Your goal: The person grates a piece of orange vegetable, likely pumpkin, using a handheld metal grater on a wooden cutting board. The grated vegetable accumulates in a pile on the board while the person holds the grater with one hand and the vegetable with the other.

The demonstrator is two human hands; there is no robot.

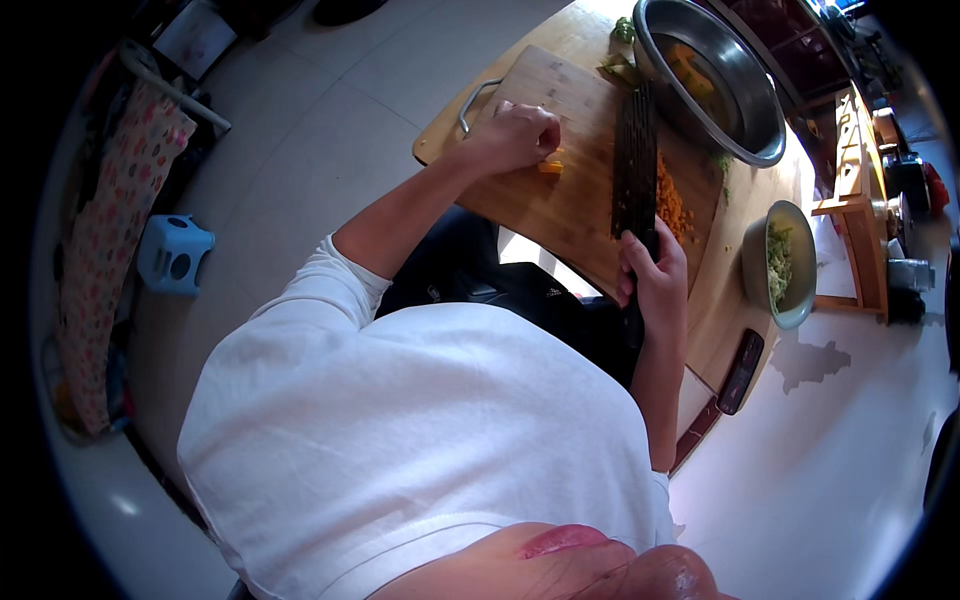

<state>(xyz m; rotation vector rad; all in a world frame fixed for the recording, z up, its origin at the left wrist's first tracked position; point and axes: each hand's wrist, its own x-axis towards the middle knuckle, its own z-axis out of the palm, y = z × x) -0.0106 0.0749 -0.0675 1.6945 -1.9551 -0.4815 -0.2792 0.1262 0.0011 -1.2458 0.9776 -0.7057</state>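
My right hand (651,264) grips the black handle of a wide, dark-bladed kitchen knife (634,161), whose blade lies over the wooden cutting board (566,90). Finely diced orange vegetable (673,210), perhaps carrot, is heaped at the blade's right side. My left hand (525,135) is curled above the left part of the board. Just below its fingers lie a few orange pieces (550,167). Whether the curled fingers hold anything cannot be seen.
A steel basin (765,142) with orange pieces in it stands beyond the board, near green scraps (621,69). To the right are a bowl (804,270) of shredded greens and a black remote-like device (740,371). A blue plastic stool (174,253) stands on the floor at left.
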